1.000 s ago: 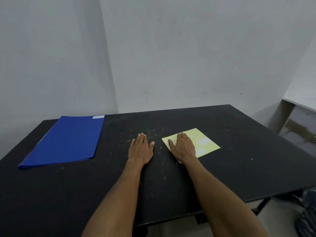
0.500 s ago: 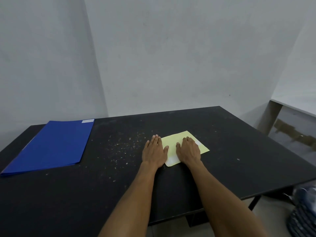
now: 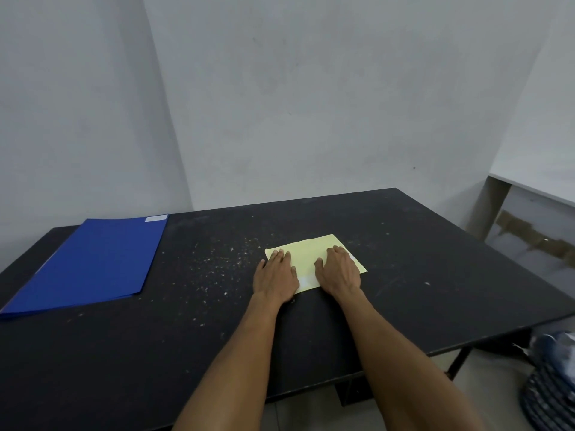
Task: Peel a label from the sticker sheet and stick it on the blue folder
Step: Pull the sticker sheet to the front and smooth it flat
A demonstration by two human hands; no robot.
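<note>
A pale yellow sticker sheet [image 3: 308, 255] lies flat on the black table [image 3: 420, 275], right of centre. My left hand [image 3: 275, 276] rests palm down on its left edge, fingers together. My right hand [image 3: 339, 270] lies flat on its right part. A white label [image 3: 306, 279] shows between my thumbs near the sheet's front edge. The blue folder [image 3: 93, 262] lies shut at the table's left, apart from both hands, with a small white label [image 3: 155, 218] at its far right corner.
Pale specks [image 3: 217, 262] dot the table between the folder and the sheet. Grey walls [image 3: 311, 104] stand behind the table. A white shelf [image 3: 535, 189] is at the right, and a striped dark bundle [image 3: 553, 384] lies on the floor by the table's right front corner.
My left hand has moved right from the bare table onto the sheet's left edge. My right hand has shifted to the sheet's right part. The view has panned.
</note>
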